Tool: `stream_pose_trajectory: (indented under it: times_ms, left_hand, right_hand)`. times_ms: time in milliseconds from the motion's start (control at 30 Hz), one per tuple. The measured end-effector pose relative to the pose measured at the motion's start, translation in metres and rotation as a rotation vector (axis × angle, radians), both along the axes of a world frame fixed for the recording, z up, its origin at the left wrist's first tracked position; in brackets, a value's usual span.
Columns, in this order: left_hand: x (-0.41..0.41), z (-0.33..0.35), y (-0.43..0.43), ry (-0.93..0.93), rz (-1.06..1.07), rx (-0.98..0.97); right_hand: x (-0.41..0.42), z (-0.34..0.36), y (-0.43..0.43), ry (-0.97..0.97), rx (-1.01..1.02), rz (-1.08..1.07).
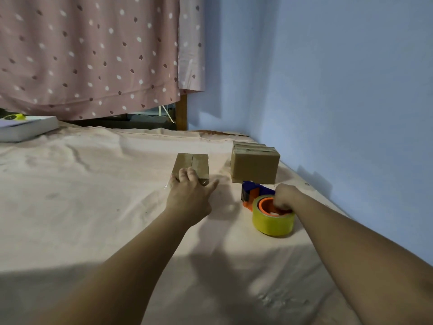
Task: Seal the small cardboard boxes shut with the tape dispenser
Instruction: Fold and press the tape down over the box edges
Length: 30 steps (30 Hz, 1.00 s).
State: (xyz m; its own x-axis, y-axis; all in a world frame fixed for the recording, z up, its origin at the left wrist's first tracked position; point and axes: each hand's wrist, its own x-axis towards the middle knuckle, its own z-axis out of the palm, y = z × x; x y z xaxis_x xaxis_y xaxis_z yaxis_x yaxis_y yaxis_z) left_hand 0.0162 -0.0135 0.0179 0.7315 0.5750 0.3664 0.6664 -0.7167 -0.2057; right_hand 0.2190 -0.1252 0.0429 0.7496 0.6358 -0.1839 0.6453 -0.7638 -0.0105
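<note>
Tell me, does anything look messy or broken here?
Nothing looks broken. The tape on top of the boxes by the wall looks wrinkled rather than flat, and the bedsheet is creased with a few dark smudges. The left hand rests on the small box; the right hand grips the tape dispenser.

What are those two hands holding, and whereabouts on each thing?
The right hand grips the tape dispenser beside the orange hub of its roll. The left hand only rests its fingers on the near end of the small box.

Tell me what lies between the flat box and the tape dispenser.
Bare bedsheet only, in the head view; the left hand's outstretched thumb pokes into it.
</note>
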Motion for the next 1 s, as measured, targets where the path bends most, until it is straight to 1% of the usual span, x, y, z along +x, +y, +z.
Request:
stream_pose_trajectory:
  times_ms: [33, 67, 100, 167, 200, 233, 267, 333, 400, 433, 467, 500, 567, 633, 667, 700, 800, 900, 1000]
  left_hand:
    - [-0.003, 0.001, -0.001, -0.004, -0.024, -0.013]
    - [-0.006, 0.004, -0.002, -0.020, -0.048, -0.031]
    - [-0.009, 0.009, -0.004, -0.052, -0.067, -0.050]
    - [-0.012, 0.018, -0.002, -0.147, -0.071, -0.086]
    - [-0.014, 0.024, 0.000, -0.194, -0.045, -0.117]
    - [-0.015, 0.028, 0.005, -0.240, -0.010, -0.162]
    - [-0.017, 0.031, 0.010, -0.274, 0.026, -0.212]
    - [-0.020, 0.031, 0.020, -0.316, 0.043, -0.291]
    - [-0.023, 0.027, 0.029, -0.367, 0.002, -0.332]
    - [-0.025, 0.026, 0.031, -0.425, -0.024, -0.371]
    - [-0.028, 0.023, 0.035, -0.533, -0.057, -0.448]
    - [-0.031, 0.020, 0.038, -0.688, -0.106, -0.566]
    - [-0.035, 0.009, 0.043, -1.060, -0.189, -0.787]
    - [-0.033, -0.006, 0.046, -1.389, -0.213, -0.913]
    - [-0.030, -0.012, 0.045, -1.496, -0.204, -0.959]
    - [-0.027, -0.017, 0.044, -1.559, -0.196, -0.994]
    - [-0.020, -0.025, 0.041, -1.635, -0.220, -1.065]
    - [-0.018, -0.035, 0.040, -1.654, -0.247, -1.172]
    - [-0.018, -0.049, 0.041, -1.677, -0.322, -1.318]
  right_hand:
    - [-0.002, 0.002, 0.001, 0.039, 0.007, -0.002]
    - [-0.004, 0.005, 0.006, 0.083, 0.058, -0.014]
    - [-0.008, 0.012, 0.009, 0.102, 0.153, -0.020]
    - [-0.023, 0.026, 0.021, 0.117, 0.453, 0.028]
    - [-0.035, 0.031, 0.029, 0.144, 0.611, 0.092]
    - [-0.050, 0.034, 0.035, 0.214, 0.743, 0.159]
    - [-0.067, 0.033, 0.041, 0.292, 0.824, 0.230]
    - [-0.094, 0.023, 0.051, 0.353, 0.855, 0.356]
    - [-0.109, 0.009, 0.058, 0.334, 0.862, 0.405]
    - [-0.114, 0.003, 0.059, 0.308, 0.893, 0.404]
    - [-0.115, -0.002, 0.061, 0.283, 0.937, 0.388]
    - [-0.115, -0.007, 0.061, 0.269, 0.981, 0.370]
    - [-0.113, -0.014, 0.061, 0.272, 1.027, 0.339]
    - [-0.113, -0.017, 0.062, 0.267, 1.083, 0.335]
    - [-0.114, -0.018, 0.064, 0.266, 1.113, 0.329]
    - [-0.115, -0.020, 0.065, 0.267, 1.139, 0.323]
    - [-0.114, -0.028, 0.068, 0.287, 1.207, 0.317]
    - [-0.109, -0.037, 0.070, 0.273, 1.244, 0.345]
    - [-0.104, -0.046, 0.073, 0.247, 1.301, 0.356]
